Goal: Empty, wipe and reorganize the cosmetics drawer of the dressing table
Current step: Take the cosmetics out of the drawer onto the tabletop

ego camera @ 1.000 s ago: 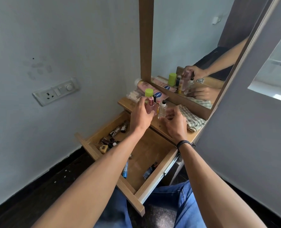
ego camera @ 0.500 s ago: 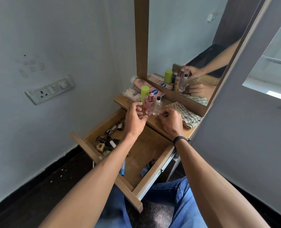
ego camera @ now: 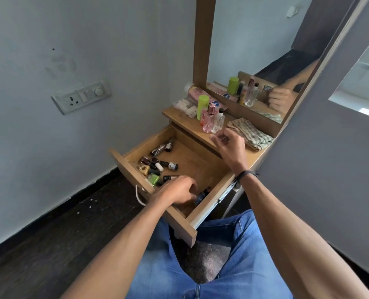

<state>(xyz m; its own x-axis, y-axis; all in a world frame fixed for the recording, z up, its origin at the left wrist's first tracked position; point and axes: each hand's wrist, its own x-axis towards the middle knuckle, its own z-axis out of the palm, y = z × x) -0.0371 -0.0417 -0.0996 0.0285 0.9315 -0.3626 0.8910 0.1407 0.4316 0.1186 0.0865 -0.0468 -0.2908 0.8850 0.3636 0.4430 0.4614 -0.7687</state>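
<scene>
While inside the drawer (ego camera: pixel 127 167), left hand (ego camera: pixel 175 192) near front edge, open room ahead

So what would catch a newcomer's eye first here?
The open wooden drawer stands out, small bottles jumbled at its left side, the left hand inside its near end. On the tabletop behind, a green tube and pink perfume bottle stand before the mirror, the right hand open nearby.
</scene>
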